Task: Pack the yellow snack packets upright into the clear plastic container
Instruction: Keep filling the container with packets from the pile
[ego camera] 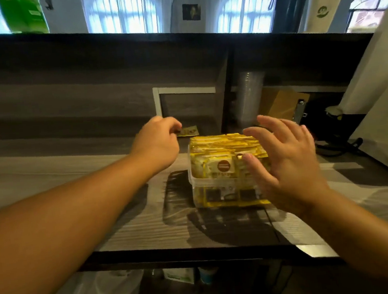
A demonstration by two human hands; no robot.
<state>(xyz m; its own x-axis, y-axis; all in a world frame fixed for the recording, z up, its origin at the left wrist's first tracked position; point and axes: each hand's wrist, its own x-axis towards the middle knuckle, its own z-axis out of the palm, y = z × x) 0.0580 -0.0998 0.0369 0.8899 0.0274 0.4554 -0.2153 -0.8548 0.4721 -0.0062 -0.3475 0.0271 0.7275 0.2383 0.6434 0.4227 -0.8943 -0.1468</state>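
Yellow packets [223, 144] fill the clear plastic box [198, 193] near the middle of the grey wood-grain counter [50, 173], standing upright in tight rows w/ their top edges above the rim; the front ones show a brown round logo. One more yellow packet [188, 131] lies flat on the counter behind the box, to its left, close to the back panel. Left hand [157, 145] is reached out over that loose packet, knuckles up, fingers curled down at its near end; looks like a pinch on the packet's edge, but the fingertips are hidden so contact can't be confirmed. Right hand [286, 162] is spread wide, fingers straight and apart, palm facing the box's right side and front corner; thumb lies across the front-right packets, and whether the palm touches the box or is just beside it can't be told. Both forearms are bare. Behind the box, in a cubby of the dark back unit, a stack of clear cups [250, 99] stands upright, w/ a brown cardboard piece [278, 104] leaning just to its right. A white cloth [375, 88] hangs at the right edge. Arched windows [125, 12] show bright above the back unit, and a green sign [24, 14] sits top left.
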